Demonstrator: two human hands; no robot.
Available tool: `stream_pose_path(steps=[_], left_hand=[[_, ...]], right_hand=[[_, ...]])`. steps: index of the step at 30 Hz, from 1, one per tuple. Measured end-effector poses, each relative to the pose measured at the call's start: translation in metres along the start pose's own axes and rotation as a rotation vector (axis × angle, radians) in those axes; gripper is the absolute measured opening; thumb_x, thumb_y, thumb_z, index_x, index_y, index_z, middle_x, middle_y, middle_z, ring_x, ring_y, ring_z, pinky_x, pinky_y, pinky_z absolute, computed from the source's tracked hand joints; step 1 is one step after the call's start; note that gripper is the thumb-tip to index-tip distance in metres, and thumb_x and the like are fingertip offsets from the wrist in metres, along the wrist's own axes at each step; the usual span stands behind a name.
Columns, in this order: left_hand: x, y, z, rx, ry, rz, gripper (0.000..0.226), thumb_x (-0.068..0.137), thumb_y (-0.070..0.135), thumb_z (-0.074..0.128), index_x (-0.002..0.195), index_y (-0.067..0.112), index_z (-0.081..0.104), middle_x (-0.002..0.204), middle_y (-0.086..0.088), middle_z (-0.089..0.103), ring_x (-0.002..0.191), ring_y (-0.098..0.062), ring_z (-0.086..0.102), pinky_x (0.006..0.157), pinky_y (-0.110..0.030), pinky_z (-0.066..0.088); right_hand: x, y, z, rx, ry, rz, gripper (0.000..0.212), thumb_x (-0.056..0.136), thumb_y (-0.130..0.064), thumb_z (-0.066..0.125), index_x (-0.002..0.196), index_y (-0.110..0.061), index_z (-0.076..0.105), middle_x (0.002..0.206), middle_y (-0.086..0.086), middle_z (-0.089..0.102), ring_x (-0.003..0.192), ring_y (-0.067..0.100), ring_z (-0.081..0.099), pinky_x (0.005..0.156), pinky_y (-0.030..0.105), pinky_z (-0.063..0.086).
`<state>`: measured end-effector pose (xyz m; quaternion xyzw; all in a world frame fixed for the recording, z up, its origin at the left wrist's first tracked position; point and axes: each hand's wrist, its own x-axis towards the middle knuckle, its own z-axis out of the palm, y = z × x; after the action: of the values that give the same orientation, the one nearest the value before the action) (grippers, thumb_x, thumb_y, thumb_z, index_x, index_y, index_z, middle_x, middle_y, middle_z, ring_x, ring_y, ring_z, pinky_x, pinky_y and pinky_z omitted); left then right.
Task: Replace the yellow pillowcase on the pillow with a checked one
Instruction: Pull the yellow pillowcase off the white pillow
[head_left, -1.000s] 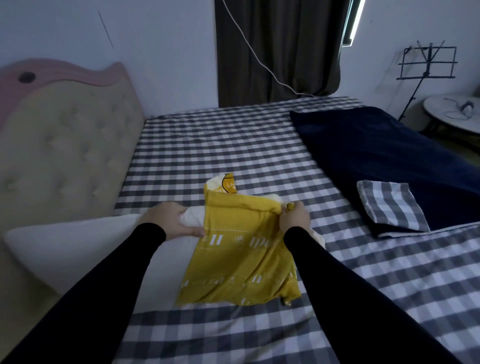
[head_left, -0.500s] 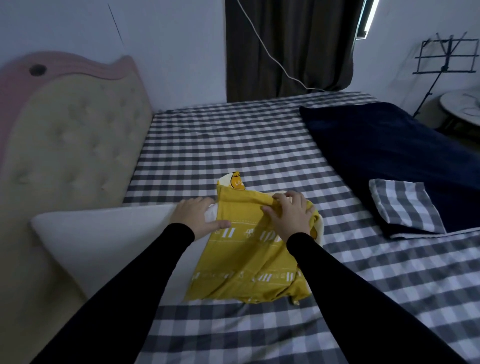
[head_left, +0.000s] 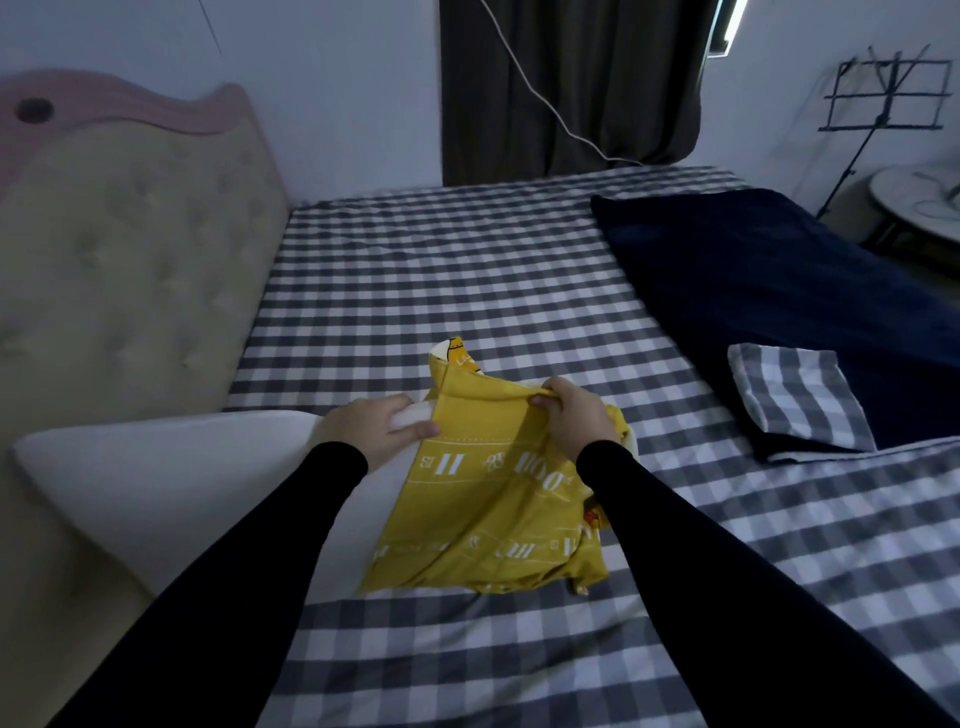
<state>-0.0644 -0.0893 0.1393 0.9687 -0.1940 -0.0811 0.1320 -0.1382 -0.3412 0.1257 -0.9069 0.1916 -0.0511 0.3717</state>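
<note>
clearly the yellow pillowcase (head_left: 493, 488) is thin, limp cotton that will bunch and drag, not slide, so the hemmed open edge looks like the best place to take it, and the soft white pillow (head_left: 171, 483) probably needs bracing against the pull. the case covers only the pillow's right end on the checked bed sheet (head_left: 467, 291). the right hand (head_left: 574, 415) pinches that far hem, fingers curled over it. the left hand (head_left: 371, 428) grips the bare pillow just beside the case's edge. the folded checked pillowcase (head_left: 795, 397) lies well apart, to the right on the dark blanket (head_left: 779, 270).
</note>
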Motion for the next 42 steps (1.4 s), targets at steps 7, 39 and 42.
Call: stream_pose_path(steps=[7,39,42], left_hand=[[0.015,-0.012,-0.014,0.088,-0.058,-0.05,0.083,0.066,0.089,0.039,0.12,0.029,0.061,0.119,0.0,0.066,0.108,-0.023,0.059,0.078,-0.032,0.041],[0.023,0.042,0.012,-0.04,0.013,0.059,0.056,0.066,0.083,0.052,0.088,0.032,0.061,0.073,0.01,0.056,0.074,-0.012,0.055,0.062,-0.031,0.037],[0.021,0.041,0.008,-0.051,0.003,0.063,0.045,0.071,0.079,0.054,0.075,0.034,0.057,0.07,0.011,0.058,0.072,-0.011,0.056,0.064,-0.03,0.041]], right_hand=[[0.011,0.017,-0.016,0.09,0.03,0.199,0.019,0.096,-0.027,0.049,0.094,-0.012,0.061,0.081,0.003,0.057,0.082,0.024,0.056,0.069,0.031,0.04],[0.005,0.008,0.014,0.441,0.222,0.275,0.022,0.09,-0.026,0.063,0.099,-0.007,0.068,0.075,-0.005,0.058,0.076,0.013,0.053,0.071,0.025,0.038],[0.005,0.009,0.013,0.493,0.237,0.355,0.025,0.091,-0.027,0.062,0.103,-0.006,0.068,0.086,0.002,0.062,0.084,0.017,0.056,0.073,0.025,0.038]])
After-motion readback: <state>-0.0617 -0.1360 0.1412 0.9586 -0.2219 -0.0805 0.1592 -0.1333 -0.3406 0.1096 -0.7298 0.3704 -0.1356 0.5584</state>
